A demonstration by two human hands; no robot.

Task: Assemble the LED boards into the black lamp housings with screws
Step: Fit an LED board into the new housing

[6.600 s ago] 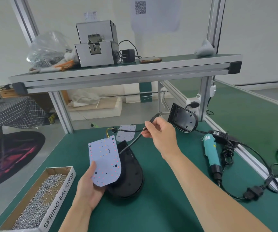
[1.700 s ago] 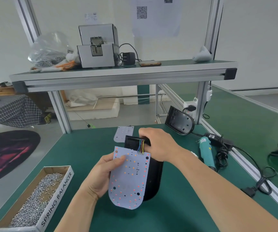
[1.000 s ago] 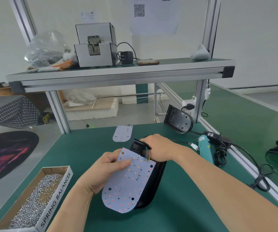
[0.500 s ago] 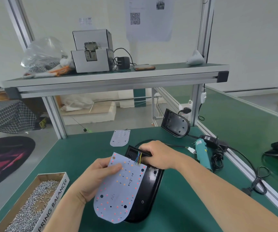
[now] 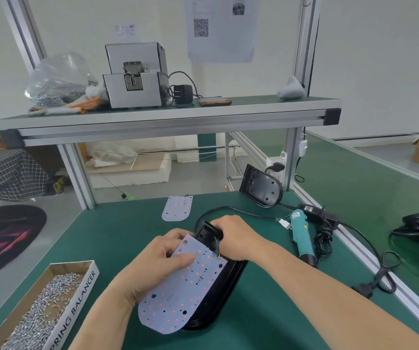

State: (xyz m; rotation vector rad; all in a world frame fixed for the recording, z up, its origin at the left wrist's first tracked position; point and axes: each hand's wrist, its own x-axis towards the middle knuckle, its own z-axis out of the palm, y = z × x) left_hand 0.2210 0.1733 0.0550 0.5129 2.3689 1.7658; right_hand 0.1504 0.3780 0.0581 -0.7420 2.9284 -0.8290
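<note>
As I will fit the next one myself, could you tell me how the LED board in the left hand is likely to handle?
The LED board looks flat though the left hand grips only its upper edge, so it is probably stiff and light. Thin wires tie it to the black housing, so tugging it far would likely strain them.

Green-topped desk (image 5: 117, 238) here. Lower left there's an open cardboard box (image 5: 82, 299) full of loose screws (image 5: 44, 306). A black lamp housing (image 5: 228, 279) lies flat in the middle, and a spare LED board (image 5: 177, 207) lies flat further up the frame, well apart from it. Upper right, a second housing (image 5: 260, 189) stands tilted by the frame post. On the right a teal electric screwdriver (image 5: 303, 238) lies beside a tangle of black cable (image 5: 325, 236) that trails off to the lower right.
</note>
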